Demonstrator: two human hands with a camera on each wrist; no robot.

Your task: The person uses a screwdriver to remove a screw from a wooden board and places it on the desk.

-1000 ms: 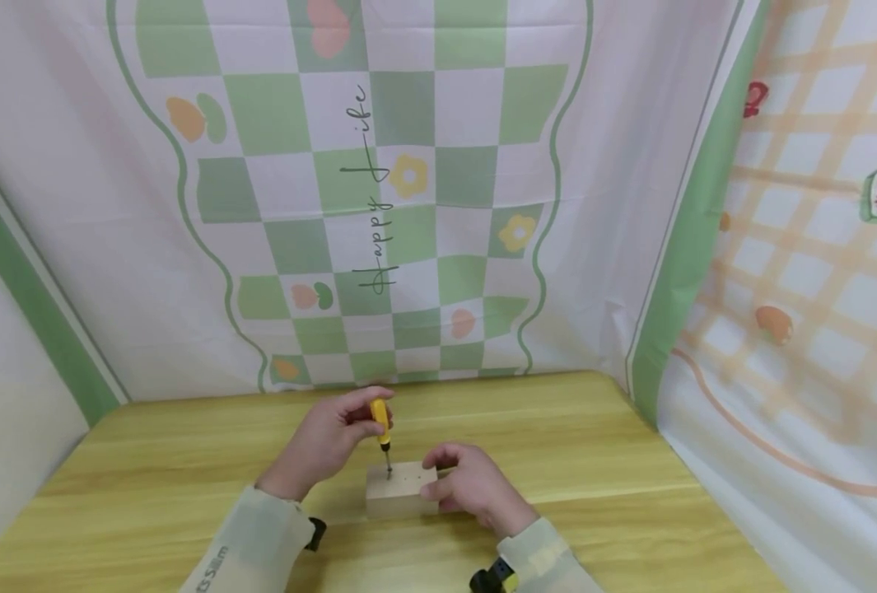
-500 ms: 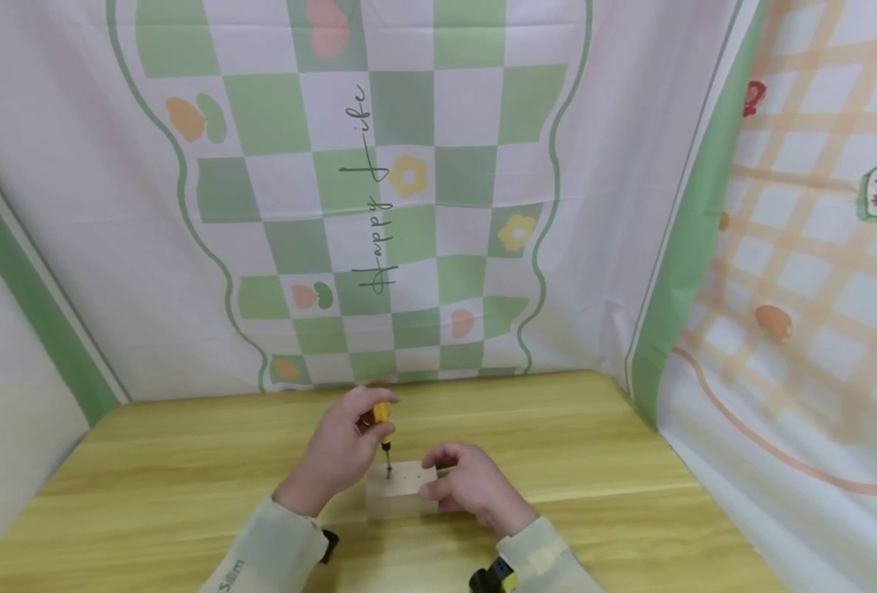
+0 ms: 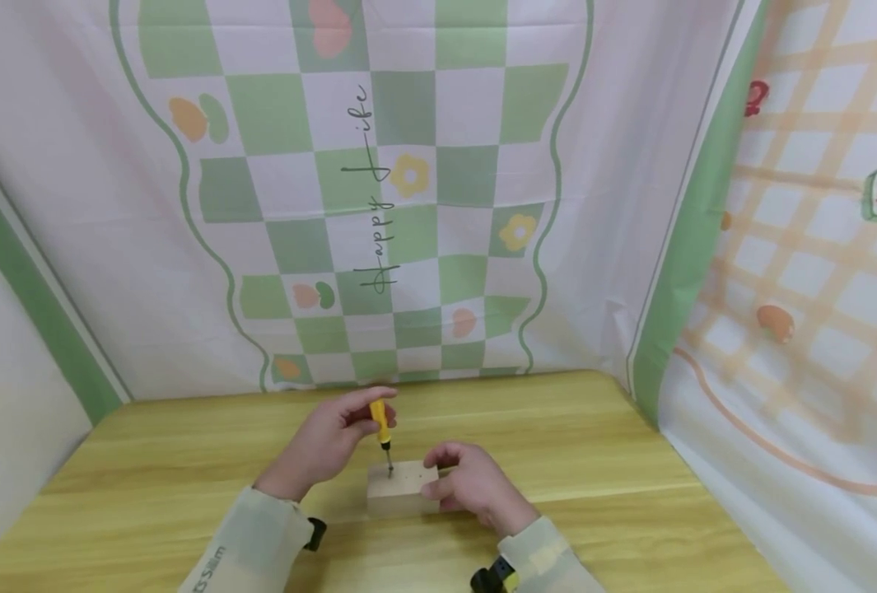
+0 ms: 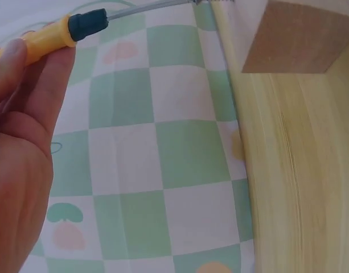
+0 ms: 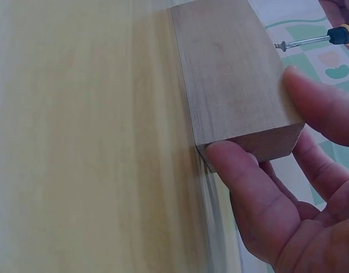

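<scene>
My left hand [image 3: 324,441] pinches the yellow handle of a screwdriver [image 3: 381,420] between thumb and fingers. The screwdriver leans slightly, its tip down on a small screw [image 3: 389,472] that stands in the top of a pale wooden block [image 3: 403,499], near its left end. In the right wrist view part of the screw [image 5: 281,46] shows above the block's face. My right hand [image 3: 475,487] grips the right end of the block, thumb and fingers on its sides. Small dark holes dot the block's top to the right of the screw.
The block lies on a wood-grain table [image 3: 579,445]. Behind the table hangs a green-and-white checked curtain [image 3: 408,247], and an orange-checked curtain [image 3: 816,288] hangs at the right. A dark wrist device [image 3: 492,575] sits by the right sleeve.
My left hand turned inward with the handle half a second ago, and is now back out to the left, much as one second ago. The right hand and block stay in place.
</scene>
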